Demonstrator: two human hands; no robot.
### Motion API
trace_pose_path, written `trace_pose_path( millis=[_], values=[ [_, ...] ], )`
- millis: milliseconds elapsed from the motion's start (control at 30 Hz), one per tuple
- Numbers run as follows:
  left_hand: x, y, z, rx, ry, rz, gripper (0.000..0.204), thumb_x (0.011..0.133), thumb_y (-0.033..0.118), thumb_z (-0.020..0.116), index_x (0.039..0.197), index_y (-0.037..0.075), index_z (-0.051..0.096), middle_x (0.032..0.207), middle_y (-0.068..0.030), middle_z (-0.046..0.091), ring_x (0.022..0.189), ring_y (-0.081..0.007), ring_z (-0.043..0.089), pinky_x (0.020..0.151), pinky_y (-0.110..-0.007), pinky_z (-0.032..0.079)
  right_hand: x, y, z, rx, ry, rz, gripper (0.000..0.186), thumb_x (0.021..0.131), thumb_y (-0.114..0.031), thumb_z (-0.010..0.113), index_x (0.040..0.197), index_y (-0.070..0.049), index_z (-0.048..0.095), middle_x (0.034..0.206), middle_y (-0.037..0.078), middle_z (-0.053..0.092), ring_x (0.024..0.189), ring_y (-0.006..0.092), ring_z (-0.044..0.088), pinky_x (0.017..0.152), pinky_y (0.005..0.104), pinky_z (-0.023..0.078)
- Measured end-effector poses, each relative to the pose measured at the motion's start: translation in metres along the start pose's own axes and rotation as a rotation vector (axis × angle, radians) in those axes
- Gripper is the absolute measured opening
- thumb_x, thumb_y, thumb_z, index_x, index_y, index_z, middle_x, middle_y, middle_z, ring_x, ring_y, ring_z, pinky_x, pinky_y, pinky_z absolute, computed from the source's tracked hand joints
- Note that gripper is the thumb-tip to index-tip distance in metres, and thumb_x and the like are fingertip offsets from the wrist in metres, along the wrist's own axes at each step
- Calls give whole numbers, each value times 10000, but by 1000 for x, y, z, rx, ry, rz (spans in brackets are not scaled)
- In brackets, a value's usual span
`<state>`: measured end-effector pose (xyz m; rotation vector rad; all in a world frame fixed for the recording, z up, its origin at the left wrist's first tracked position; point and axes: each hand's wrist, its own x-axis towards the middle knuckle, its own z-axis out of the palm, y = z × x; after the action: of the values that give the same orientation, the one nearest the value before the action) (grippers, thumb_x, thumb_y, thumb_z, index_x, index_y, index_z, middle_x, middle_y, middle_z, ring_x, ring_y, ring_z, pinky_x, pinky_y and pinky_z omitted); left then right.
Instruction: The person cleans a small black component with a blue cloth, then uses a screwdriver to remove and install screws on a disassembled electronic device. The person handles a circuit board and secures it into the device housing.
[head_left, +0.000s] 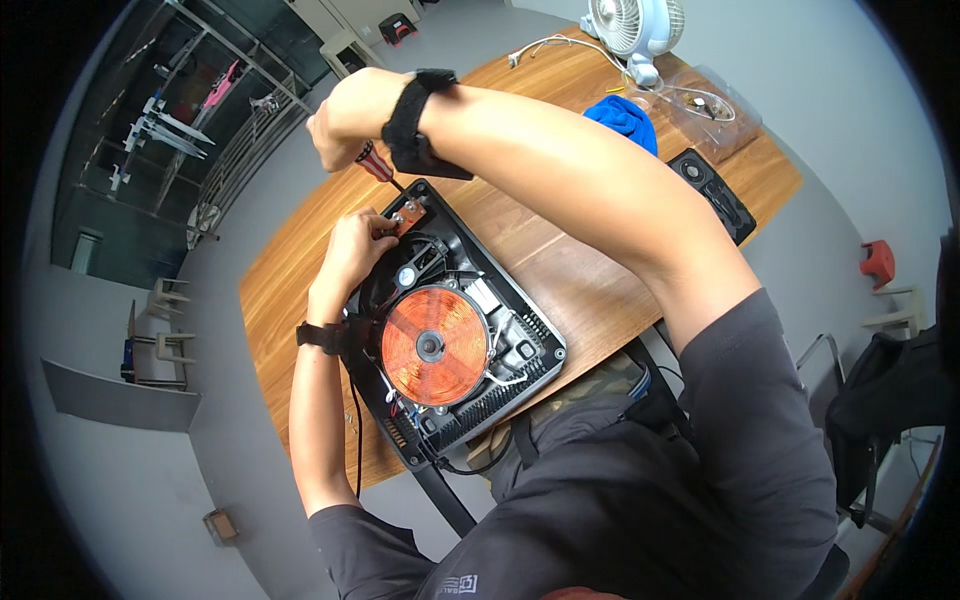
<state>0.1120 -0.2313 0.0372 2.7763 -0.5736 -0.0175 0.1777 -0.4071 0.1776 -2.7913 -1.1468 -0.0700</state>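
An opened induction cooker [520,295] with a black casing lies slanted on the table, its copper coil [415,345] exposed. My right hand [345,115] is closed round the red-striped handle of a screwdriver [375,163], whose shaft points down at the casing's far corner. Close to that tip is a small brown circuit board [410,215]. My left hand [357,245] has its fingers pinched at the board's left edge; the exact grip is partly hidden. A black fan [408,275] sits between the board and the coil.
On the wooden table [560,240] lie a blue cloth [625,122], a black case [712,190] and a clear plastic bag [715,120]. A white desk fan [637,30] with a cable stands at the far edge. A black power cord hangs by the cooker's near end.
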Motion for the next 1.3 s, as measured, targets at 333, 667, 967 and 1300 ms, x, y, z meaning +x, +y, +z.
trace_pose_path(
  millis=[333,667,967,1300],
  values=[
    [4,6,-1,28,-1,15,288,790,76,826,1071,21,793,939,-168,724,842,-319,709,796,-400,557,-3,5,20,-271,110,-14,262,914,-156,624,1092,-98,808,1092,147,781,1058,298,742,883,397,578],
    [-1,8,-2,34,5,5,285,786,86,832,1062,25,797,955,-161,726,845,-322,706,809,-400,557,-6,-1,9,-28,10,14,310,893,-176,651,1153,-76,787,1165,162,760,1069,283,741,890,424,581],
    [-4,4,-1,22,5,-10,278,784,83,827,1056,30,800,959,-163,731,869,-327,713,819,-405,564,-14,-1,-2,32,-34,-17,317,879,-190,618,1113,-66,791,1138,149,769,1079,317,734,913,427,575],
    [-1,9,-3,17,-1,1,282,777,81,827,1054,32,800,989,-167,733,901,-339,714,849,-412,564,-3,-1,-2,-103,-162,139,315,937,-167,585,1183,-50,745,1117,179,763,946,315,760,800,431,599]
  ],
)
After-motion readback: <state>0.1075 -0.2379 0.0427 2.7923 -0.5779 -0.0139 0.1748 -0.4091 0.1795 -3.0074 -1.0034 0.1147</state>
